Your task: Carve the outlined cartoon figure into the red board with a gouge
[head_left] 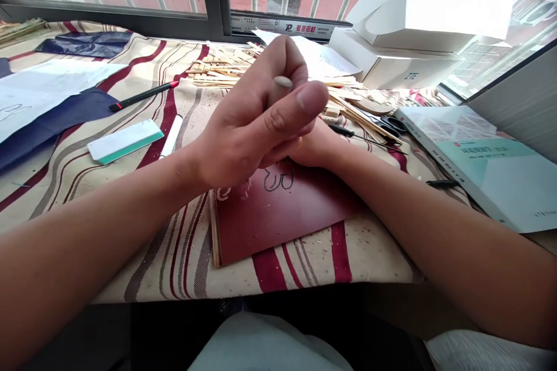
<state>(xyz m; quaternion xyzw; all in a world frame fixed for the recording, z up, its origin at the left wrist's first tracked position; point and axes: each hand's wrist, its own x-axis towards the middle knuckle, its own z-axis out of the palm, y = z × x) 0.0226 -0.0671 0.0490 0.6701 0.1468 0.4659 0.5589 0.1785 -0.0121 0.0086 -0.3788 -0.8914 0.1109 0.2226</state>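
Pale wooden peg (282,83) points upward, pinched in my closed left hand (248,122); my right hand (311,148) lies curled just beneath, its hold hidden.

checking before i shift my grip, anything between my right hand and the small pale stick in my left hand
Yes, the left hand itself. Its thumb lies across above the right hand, between that hand and the small pale stick. Nothing else visible stands between them.
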